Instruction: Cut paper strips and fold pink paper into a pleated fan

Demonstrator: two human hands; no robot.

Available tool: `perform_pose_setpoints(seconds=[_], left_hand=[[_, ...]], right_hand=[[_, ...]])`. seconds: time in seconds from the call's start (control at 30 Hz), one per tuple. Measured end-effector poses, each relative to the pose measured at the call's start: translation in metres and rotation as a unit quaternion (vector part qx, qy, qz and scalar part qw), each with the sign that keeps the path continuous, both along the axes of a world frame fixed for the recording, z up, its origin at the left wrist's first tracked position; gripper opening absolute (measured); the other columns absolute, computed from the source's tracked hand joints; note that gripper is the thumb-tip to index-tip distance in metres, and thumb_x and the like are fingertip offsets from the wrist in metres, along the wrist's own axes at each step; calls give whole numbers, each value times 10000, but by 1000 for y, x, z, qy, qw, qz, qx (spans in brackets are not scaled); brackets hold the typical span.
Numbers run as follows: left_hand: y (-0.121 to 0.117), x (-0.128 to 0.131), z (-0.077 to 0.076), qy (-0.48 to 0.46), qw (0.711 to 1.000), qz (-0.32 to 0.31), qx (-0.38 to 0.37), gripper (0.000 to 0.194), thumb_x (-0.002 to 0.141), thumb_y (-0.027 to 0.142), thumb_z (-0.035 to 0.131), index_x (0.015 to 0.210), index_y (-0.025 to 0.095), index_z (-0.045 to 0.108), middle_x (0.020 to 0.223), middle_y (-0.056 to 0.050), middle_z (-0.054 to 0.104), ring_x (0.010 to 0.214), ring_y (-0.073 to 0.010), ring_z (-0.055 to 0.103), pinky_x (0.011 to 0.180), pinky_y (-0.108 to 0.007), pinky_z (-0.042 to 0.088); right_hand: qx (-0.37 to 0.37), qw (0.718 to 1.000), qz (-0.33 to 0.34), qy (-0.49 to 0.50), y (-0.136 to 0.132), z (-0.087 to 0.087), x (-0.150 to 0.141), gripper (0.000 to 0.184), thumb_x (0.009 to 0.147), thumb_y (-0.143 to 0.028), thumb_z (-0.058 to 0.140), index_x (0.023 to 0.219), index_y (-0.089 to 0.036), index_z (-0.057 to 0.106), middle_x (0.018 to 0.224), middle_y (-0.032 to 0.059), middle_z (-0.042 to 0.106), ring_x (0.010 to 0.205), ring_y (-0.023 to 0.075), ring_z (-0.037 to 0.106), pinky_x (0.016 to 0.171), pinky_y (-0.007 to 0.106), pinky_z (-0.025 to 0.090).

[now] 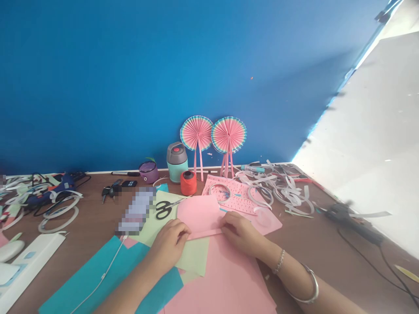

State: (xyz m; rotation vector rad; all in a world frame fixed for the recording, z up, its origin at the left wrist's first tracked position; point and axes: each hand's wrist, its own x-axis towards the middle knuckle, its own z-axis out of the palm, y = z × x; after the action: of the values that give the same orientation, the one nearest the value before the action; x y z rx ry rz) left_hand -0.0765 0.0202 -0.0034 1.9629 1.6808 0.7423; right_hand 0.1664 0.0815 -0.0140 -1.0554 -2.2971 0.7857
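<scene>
Between my hands lies a pink sheet of paper (199,213) with a narrow fold along its near edge. My left hand (172,240) pinches the left end of that fold, fingers curled. At the right end, my right hand (237,231) grips the same edge, its fingertips partly hidden. Under the sheet are a light green paper (196,257) and a larger pink paper (219,279). A pair of scissors (164,210) with black handles rests just beyond my left hand, blades toward the pink sheet. Teal paper (98,270) spreads beneath my left forearm.
Two pink pleated paper fans (198,133) lean on the blue wall. Before them stand a teal flask (177,163) and a spool of red thread (188,183). Tape rolls (220,193), paper strips (291,192), a phone (136,211), a power strip (31,270) and a glue gun (353,222) lie around.
</scene>
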Motion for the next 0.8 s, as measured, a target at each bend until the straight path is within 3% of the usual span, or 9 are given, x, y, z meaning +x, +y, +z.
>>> perform_pose_setpoints(seconds=[0.67,0.8], left_hand=[[0,1,1,62,998,-21,-21,195,826,103,436,794,206,599,852,-26,620,871,-198,562,795,-339,436],[-2,3,3,106,993,-48,18,330,821,43,405,982,231,623,926,-35,580,925,-198,525,811,-339,421]], right_hand=[[-9,999,-14,-45,2,-3,-2,200,741,-26,455,772,-182,576,823,37,593,790,173,532,693,283,415],[36,998,-8,-57,-1,-2,-3,219,802,-61,462,920,-189,594,888,56,573,811,181,518,702,294,417]])
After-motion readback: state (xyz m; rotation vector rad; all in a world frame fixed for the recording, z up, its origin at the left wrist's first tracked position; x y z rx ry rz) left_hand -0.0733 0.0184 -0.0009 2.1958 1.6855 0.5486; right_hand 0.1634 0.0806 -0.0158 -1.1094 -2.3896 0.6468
